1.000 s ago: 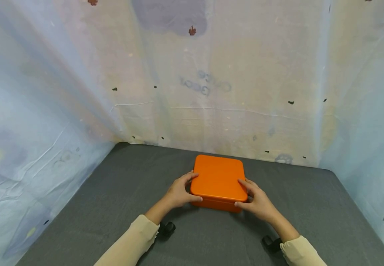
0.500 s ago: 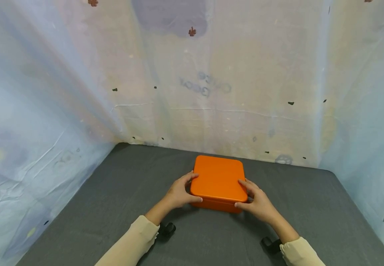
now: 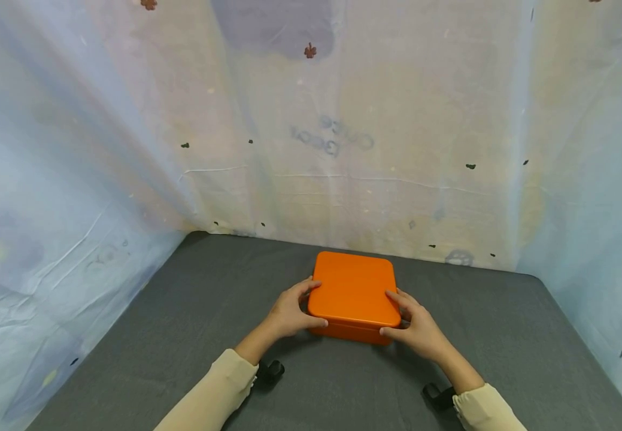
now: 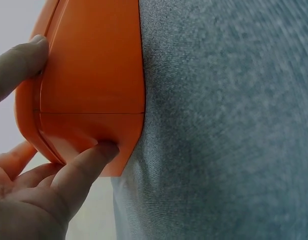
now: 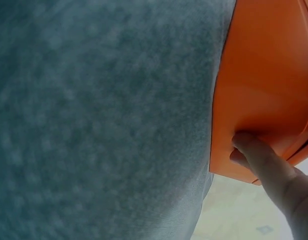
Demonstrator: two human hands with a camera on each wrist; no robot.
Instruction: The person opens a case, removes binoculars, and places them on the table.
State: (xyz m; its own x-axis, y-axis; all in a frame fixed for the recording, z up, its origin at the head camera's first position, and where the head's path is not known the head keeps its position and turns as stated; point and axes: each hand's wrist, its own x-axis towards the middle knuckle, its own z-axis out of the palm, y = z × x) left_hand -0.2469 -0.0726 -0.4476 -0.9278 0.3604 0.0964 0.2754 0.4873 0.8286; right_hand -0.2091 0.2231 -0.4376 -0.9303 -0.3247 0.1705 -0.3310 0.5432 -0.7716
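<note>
Left hand (image 3: 287, 311) and right hand (image 3: 421, 329) pinch near corners of orange box (image 3: 352, 287): seemingly stiff, slick, best held by sides, weight unclear from here.

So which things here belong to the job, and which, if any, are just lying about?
In the job, it seems:
- orange box, standing on the table
- left grip and right grip, both holding the box
- the table, as support

Apparently not in it:
- patterned sheet hanging behind
- black pieces by the wrists, probably worn rather than lying about
</note>
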